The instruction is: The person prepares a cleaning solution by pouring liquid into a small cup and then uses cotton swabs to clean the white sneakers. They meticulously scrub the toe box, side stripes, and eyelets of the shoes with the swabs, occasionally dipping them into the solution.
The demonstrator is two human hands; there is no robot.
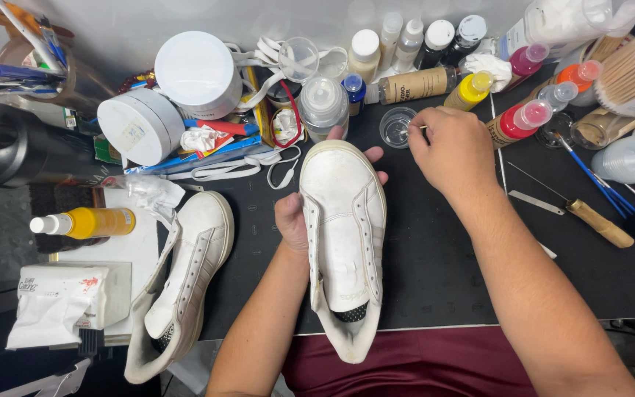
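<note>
The heel of the held white sneaker (344,242) lies nearest, toe pointing away, above the black bench (435,265). Going from the left: a yellow spray bottle (90,222) lies on its side, and a second unlaced white sneaker (185,272) rests just beside it. The left hand (293,217) cups the held sneaker from beneath, its grip wrapped round the shoe, fingertips showing past the toe. The right hand (451,151) reaches forward, wrist bent, grip pinched on a thin stick (419,128) at a small clear cup (396,126).
</note>
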